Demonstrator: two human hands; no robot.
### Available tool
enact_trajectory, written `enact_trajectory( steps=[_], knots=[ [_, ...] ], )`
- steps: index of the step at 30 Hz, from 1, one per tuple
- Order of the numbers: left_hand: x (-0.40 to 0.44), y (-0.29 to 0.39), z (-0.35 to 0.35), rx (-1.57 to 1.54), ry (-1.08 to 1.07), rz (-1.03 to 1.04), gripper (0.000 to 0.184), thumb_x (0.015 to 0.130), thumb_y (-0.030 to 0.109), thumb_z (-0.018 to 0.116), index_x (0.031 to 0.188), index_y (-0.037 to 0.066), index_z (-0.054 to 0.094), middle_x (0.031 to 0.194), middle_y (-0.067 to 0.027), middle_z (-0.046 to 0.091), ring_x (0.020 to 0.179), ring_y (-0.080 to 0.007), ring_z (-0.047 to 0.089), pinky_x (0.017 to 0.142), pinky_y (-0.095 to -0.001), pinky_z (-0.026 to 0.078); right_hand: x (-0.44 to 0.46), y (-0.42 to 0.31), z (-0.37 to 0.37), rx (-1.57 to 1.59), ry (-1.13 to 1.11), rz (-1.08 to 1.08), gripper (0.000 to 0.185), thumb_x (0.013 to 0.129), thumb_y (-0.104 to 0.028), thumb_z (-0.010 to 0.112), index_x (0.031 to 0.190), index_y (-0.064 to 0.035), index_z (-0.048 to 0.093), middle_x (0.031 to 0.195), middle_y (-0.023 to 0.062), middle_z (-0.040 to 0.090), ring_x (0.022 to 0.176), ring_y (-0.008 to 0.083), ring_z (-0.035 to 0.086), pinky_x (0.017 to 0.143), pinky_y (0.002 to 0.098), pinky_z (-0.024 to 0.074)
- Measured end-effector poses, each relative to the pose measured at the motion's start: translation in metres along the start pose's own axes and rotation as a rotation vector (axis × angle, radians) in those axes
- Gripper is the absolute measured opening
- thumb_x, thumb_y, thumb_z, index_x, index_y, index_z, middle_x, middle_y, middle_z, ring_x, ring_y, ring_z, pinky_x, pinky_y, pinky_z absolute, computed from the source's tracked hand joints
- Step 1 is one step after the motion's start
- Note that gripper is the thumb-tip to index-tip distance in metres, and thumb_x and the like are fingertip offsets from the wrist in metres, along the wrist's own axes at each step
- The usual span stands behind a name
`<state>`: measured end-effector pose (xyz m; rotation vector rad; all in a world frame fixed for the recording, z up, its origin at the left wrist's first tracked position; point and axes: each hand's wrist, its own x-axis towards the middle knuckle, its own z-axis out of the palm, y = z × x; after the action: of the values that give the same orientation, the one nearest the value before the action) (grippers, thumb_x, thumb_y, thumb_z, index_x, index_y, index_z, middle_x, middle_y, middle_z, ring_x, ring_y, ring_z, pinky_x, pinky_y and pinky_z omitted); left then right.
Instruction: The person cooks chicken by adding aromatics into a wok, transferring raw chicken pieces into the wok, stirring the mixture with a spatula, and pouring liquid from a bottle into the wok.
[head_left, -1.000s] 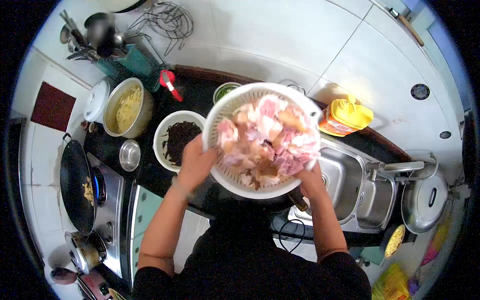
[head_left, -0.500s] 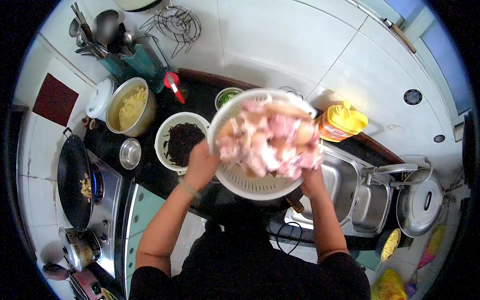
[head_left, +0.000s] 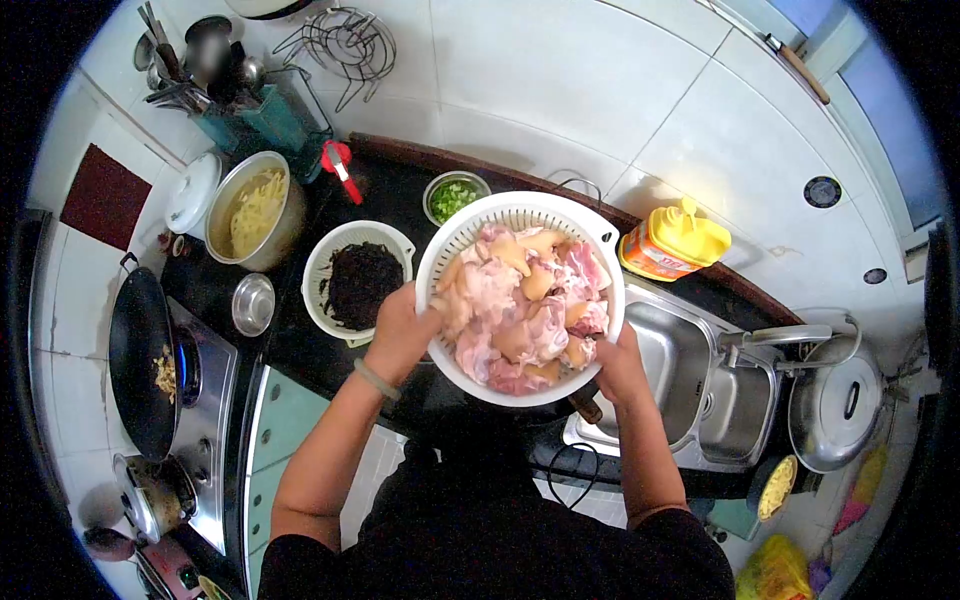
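Both my hands grip a white colander point(head_left: 597, 222) heaped with pieces of raw meat point(head_left: 525, 310), some pink and some with pale skin. My left hand point(head_left: 403, 335) is closed on its left rim, and my right hand point(head_left: 622, 368) is closed on its lower right rim. Under the colander, near my right hand, a wooden handle point(head_left: 585, 406) sticks out; the rest of it is hidden. Left of the colander stands a smaller white basket point(head_left: 403, 240) with dark shredded food point(head_left: 362, 285). Behind it is a small bowl of chopped greens point(head_left: 455, 197).
At left a wok point(head_left: 135, 390) with browned bits sits over a lit blue flame point(head_left: 188, 370). A pot of pale slices point(head_left: 262, 222), a metal bowl point(head_left: 253, 305) and a red-handled peeler point(head_left: 343, 175) stand behind. A yellow container point(head_left: 675, 240) and the sink point(head_left: 665, 360) are at right.
The meat was tossed up and blurred in the tilted colander; now it lies settled inside, with the colander more level. Both hands keep their hold on the rim.
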<state>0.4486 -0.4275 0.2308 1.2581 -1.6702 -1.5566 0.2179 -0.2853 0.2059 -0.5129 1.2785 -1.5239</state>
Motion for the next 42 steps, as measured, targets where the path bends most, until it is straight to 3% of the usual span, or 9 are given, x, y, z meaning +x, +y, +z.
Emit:
enact_trajectory(
  steps=[10,22,28,33,34,36,38,40,42],
  knots=[
    [0.001,-0.006,0.001,-0.056,0.01,-0.012,0.019,0.072,0.004,0.053,0.089,-0.002,0.058,0.071,-0.0029,0.057,0.061,-0.0083,0.051,0.053,-0.0243,0.043,0.003,-0.002,0.003,-0.031,-0.011,-0.01,0.049,0.07,0.004,0.052,0.118,0.0032,0.042,0.111,0.0146,0.054,0.098,0.0233,0.056,0.084,0.0335,0.0464],
    [0.003,-0.02,-0.003,-0.073,0.001,-0.077,0.022,0.079,0.012,0.057,0.097,0.002,0.058,0.082,-0.0038,0.061,0.068,-0.0111,0.056,0.06,-0.0255,0.047,0.004,-0.011,0.014,-0.03,-0.002,0.038,0.058,0.06,0.009,0.04,0.118,0.0042,0.04,0.109,0.0161,0.054,0.098,0.0249,0.056,0.085,0.0344,0.0463],
    [0.0,-0.009,-0.002,-0.092,0.032,-0.057,0.025,0.069,0.001,0.052,0.094,-0.001,0.059,0.075,-0.0034,0.058,0.063,-0.009,0.053,0.055,-0.0235,0.044,0.002,-0.016,0.017,-0.069,-0.002,0.048,0.06,0.058,0.009,0.041,0.118,0.0045,0.04,0.109,0.0157,0.054,0.098,0.0242,0.056,0.084,0.034,0.0464],
    [0.018,0.019,-0.018,0.187,0.038,0.276,0.025,0.069,0.012,0.056,0.089,-0.003,0.058,0.072,-0.013,0.06,0.064,-0.0175,0.058,0.06,-0.0311,0.046,0.011,-0.039,0.008,-0.175,-0.035,-0.015,0.06,0.059,0.001,0.053,0.118,0.0063,0.04,0.105,0.0145,0.055,0.094,0.0222,0.057,0.081,0.0323,0.0473],
    [0.012,0.064,-0.021,0.341,0.056,0.198,0.024,0.069,0.009,0.054,0.09,-0.001,0.06,0.077,-0.0081,0.062,0.07,-0.0126,0.056,0.063,-0.0281,0.047,0.011,-0.052,0.012,-0.091,0.007,-0.029,0.06,0.06,-0.004,0.057,0.117,0.0063,0.04,0.103,0.0145,0.056,0.092,0.0223,0.058,0.08,0.0322,0.0486],
    [0.018,0.1,-0.023,0.321,0.127,0.46,0.018,0.073,0.016,0.058,0.078,-0.001,0.057,0.068,-0.0076,0.058,0.062,-0.0126,0.053,0.056,-0.0276,0.044,0.013,-0.08,0.02,-0.002,-0.016,-0.206,0.054,0.065,-0.007,0.056,0.115,0.0062,0.041,0.099,0.0149,0.057,0.084,0.0221,0.06,0.071,0.0309,0.0519],
    [0.008,0.14,-0.025,0.367,0.213,0.496,0.018,0.075,0.018,0.057,0.075,0.0,0.054,0.064,-0.0075,0.055,0.06,-0.0105,0.052,0.051,-0.0278,0.041,0.012,-0.105,0.024,0.003,-0.158,-0.273,0.05,0.071,-0.012,0.057,0.116,0.0036,0.042,0.102,0.0151,0.056,0.085,0.022,0.06,0.069,0.0304,0.0526],
    [0.02,0.139,-0.021,0.268,0.248,0.594,0.026,0.072,0.023,0.056,0.077,-0.003,0.056,0.067,-0.0191,0.057,0.062,-0.0295,0.058,0.058,-0.0372,0.045,0.011,-0.112,0.039,-0.029,-0.041,-0.33,0.049,0.072,-0.013,0.055,0.116,0.0038,0.041,0.103,0.0149,0.055,0.087,0.0223,0.06,0.07,0.0312,0.0523],
    [0.045,0.1,-0.01,0.146,0.192,0.578,0.025,0.07,0.022,0.057,0.08,-0.001,0.058,0.072,-0.0204,0.059,0.07,-0.0361,0.058,0.065,-0.0389,0.046,0.025,-0.094,0.025,-0.022,-0.005,-0.306,0.052,0.069,-0.001,0.05,0.119,0.0041,0.037,0.106,0.0146,0.053,0.088,0.0217,0.059,0.072,0.0318,0.0518]
  ],
)
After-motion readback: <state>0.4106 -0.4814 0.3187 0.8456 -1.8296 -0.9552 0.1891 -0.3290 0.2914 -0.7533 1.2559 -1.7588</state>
